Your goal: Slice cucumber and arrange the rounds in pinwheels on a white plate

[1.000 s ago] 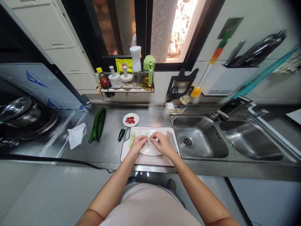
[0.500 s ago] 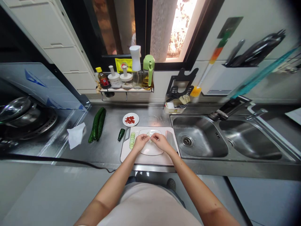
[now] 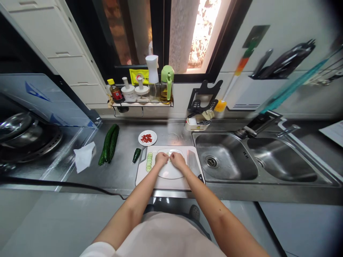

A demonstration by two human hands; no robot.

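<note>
My left hand point(image 3: 161, 159) and my right hand point(image 3: 177, 159) meet over the far half of a white plate point(image 3: 171, 174). Their fingers are pinched together on a small pale cucumber slice point(image 3: 169, 157), mostly covered by the fingertips. The plate lies on a cutting board point(image 3: 160, 184). Left of the plate, a row of overlapping cucumber slices point(image 3: 149, 162) runs along the board. On the board's right side rests a knife point(image 3: 192, 162), its dark handle towards me. A cut cucumber end point(image 3: 136, 155) lies on the counter just off the board's left edge.
Beyond the board stands a small plate point(image 3: 148, 143) of chopped red bits. Two whole cucumbers point(image 3: 109, 144) and a white paper towel point(image 3: 84, 157) lie further left. A double sink point(image 3: 225, 157) adjoins on the right. Bottles stand on a wall rack point(image 3: 142, 104).
Both hands have stayed over the plate, with the fingers curled in more and the slice less visible. The whole view has shifted slightly.
</note>
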